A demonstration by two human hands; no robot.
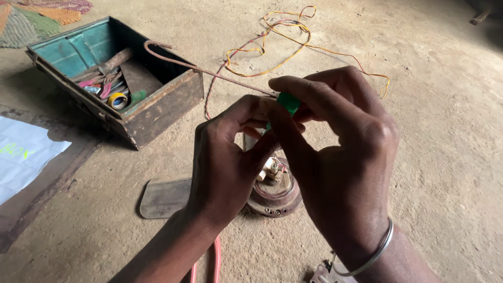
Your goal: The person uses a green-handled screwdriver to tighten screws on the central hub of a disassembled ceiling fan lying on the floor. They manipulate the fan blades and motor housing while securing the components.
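Observation:
My left hand (225,162) and my right hand (340,157) meet in the middle of the view, fingers pinched together around a small green object (288,101), likely a roll of tape. Both hands grip it; most of it is hidden by my fingers. Directly below the hands a round brown motor-like part (275,196) with white terminals and thin wires lies on the dirt floor. A silver bangle (374,254) circles my right wrist.
An open wooden toolbox (157,107) with a teal inside, holding tools and a yellow tape roll (118,100), stands at upper left. A bent metal rod (209,71) rests on it. Tangled orange and yellow wires (283,42) lie beyond. A flat brown plate (165,196), white paper (21,157).

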